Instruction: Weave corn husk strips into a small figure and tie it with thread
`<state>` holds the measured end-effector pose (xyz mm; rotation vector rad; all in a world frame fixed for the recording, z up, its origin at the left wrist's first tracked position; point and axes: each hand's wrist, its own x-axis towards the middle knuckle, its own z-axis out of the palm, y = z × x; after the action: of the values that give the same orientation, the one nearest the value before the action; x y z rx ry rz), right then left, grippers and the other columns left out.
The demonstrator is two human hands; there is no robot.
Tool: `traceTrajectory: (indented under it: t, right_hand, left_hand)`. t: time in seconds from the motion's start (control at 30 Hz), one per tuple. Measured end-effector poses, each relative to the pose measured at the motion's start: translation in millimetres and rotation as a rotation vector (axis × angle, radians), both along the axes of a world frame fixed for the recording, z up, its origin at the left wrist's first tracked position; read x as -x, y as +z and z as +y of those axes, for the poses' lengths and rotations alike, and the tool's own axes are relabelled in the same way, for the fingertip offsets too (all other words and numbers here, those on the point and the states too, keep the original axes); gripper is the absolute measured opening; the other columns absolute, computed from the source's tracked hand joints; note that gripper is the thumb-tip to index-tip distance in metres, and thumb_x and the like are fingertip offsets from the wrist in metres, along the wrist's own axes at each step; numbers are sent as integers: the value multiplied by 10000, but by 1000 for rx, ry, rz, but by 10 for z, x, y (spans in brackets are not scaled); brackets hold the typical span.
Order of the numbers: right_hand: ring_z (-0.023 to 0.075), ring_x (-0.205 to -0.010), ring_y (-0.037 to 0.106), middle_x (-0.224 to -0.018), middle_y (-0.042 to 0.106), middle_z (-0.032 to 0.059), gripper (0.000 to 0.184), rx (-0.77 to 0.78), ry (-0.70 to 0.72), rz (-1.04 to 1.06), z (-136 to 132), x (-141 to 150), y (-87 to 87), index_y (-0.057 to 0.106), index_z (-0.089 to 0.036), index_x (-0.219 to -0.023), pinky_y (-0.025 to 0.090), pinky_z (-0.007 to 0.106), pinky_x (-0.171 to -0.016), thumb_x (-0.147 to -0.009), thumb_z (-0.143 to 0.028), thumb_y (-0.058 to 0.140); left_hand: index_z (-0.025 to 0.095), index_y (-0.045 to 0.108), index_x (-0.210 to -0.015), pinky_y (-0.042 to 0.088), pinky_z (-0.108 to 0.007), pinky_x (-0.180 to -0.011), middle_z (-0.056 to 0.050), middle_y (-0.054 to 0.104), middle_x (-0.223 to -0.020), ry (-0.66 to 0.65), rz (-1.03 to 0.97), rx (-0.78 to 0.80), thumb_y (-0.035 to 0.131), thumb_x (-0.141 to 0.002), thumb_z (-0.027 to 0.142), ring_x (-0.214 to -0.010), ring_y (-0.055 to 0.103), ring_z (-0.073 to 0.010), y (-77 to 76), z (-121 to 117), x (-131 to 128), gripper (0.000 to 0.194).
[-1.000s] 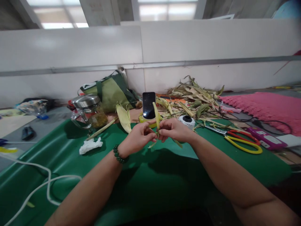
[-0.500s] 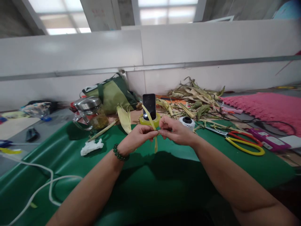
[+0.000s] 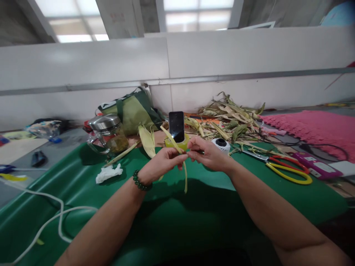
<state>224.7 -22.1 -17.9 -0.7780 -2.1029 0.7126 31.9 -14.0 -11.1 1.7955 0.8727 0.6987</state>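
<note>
My left hand (image 3: pixel 169 160), with a green bead bracelet (image 3: pixel 141 180) at its wrist, pinches a pale yellow-green strip of corn husk (image 3: pixel 185 179). One end of the strip slants up in front of the phone, and the other hangs below my fingers. Close against it, my right hand (image 3: pixel 206 153) has its fingertips pinched together at the same spot. Whatever lies between the right fingertips is too small to make out. Behind the hands a phone (image 3: pixel 176 125) stands upright in a roll of yellow tape (image 3: pixel 184 144).
Dry husks (image 3: pixel 230 114) are heaped at the back right. Scissors (image 3: pixel 288 173) lie to the right on the green cover (image 3: pixel 177 221). A glass jug (image 3: pixel 111 138), a husk (image 3: pixel 148 140), crumpled tissue (image 3: pixel 109 173) and a white cable (image 3: pixel 59 210) are on the left. A white roll (image 3: pixel 225 147) stands behind my right hand.
The husk strip's upper end has swung left and lower, and its lower end hangs farther down. Both hands stay in nearly the same place.
</note>
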Motion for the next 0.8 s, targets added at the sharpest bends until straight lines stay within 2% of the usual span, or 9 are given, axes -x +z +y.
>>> traceTrajectory:
  t: [0.13,0.27,0.4,0.47,0.53,0.6,0.7,0.8]
  right_hand:
    - [103,-531,476,-579,506,-63,108,-50,-53,9,-32,19,-20,398,-219,-873,355,225,-521,-872,-245,503]
    - [98,-498,449,-559,490,-70,102,-108,-118,-5,-15,20,-65,418,-218,-861,319,223,-492,-861,-232,518]
    - [103,-535,498,-604,528,-45,65,-89,-138,32,66,-5,-99,464,-207,-835,385,229,-538,-883,-239,494]
    - [123,-638,557,-694,590,-2,111,-121,-171,12,98,-14,-97,528,-194,-837,429,248,-613,-907,-257,468]
    - [151,-777,586,-810,628,44,207,-213,-214,-37,99,-1,-89,602,-185,-840,445,276,-701,-929,-299,454]
    - [159,-810,579,-844,628,57,246,-306,-232,-74,68,41,-88,649,-183,-847,440,276,-717,-916,-368,502]
    - [120,-636,519,-685,579,13,255,-417,-253,-105,-3,134,-116,636,-174,-781,389,235,-592,-876,-403,577]
    - [105,-556,458,-600,530,-1,288,-573,-282,-137,-67,204,-158,579,-164,-676,338,234,-537,-919,-306,515]
  left_hand:
    - [138,715,-752,428,-195,-506,-12,645,-555,21,17,-8,655,-743,286,-507,536,-96,-7,-11,-21,160]
    - [142,700,-686,498,-203,-526,-32,694,-626,75,-28,50,687,-709,253,-545,608,-116,-28,9,-26,114]
    - [132,703,-729,545,-224,-602,-43,713,-663,96,-104,149,717,-697,295,-594,642,-125,-37,60,-8,167]
    - [122,706,-763,548,-229,-632,-53,718,-682,91,-113,166,692,-729,330,-622,650,-127,-22,67,-3,210]
    - [118,692,-703,525,-212,-590,-50,700,-640,93,-56,115,669,-747,334,-591,628,-121,-10,54,-10,221]
    - [125,645,-580,461,-187,-508,-25,646,-549,112,35,-10,657,-743,305,-518,566,-102,-23,25,-33,243]
    - [135,573,-475,381,-181,-471,17,557,-473,102,113,-156,622,-704,180,-484,488,-84,-105,-20,-93,238]
    - [138,587,-493,396,-197,-534,26,551,-499,87,85,-192,581,-654,94,-543,502,-97,-233,-45,-172,167]
